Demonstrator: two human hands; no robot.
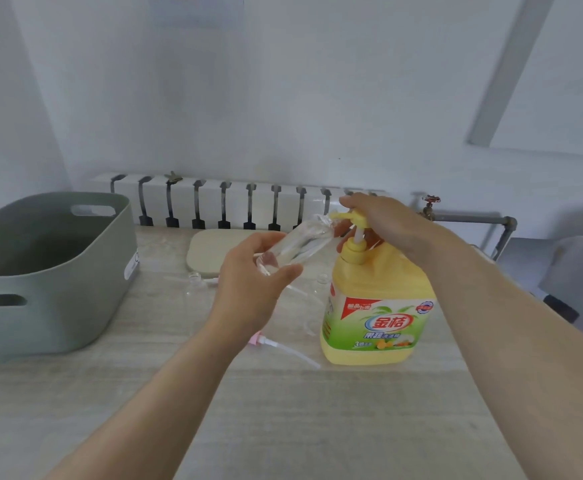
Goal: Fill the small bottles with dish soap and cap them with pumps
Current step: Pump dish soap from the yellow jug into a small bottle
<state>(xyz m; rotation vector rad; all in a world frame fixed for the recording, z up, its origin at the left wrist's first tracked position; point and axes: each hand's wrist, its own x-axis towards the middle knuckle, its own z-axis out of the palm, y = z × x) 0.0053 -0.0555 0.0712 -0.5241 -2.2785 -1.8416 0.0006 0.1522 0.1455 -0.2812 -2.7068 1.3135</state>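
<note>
The bin (51, 271) runs off the left edge. The right hand (383, 223) covers much of the jug pump (350, 220). The left hand (248, 289) hides the base of the held bottle (297, 244), and its wrist hides the head of the pink pump (283, 346). Whether the held bottle contains soap cannot be told. A loose bottle (194, 284) on the table is too faint to make out.

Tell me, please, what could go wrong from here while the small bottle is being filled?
The small bottle is tilted in the left hand with its narrow mouth at the spout of the pump head; soap may miss and run onto the table. The right hand pushing on it could rock the soap jug. The left forearm is above the pink pump and might sweep it.
</note>
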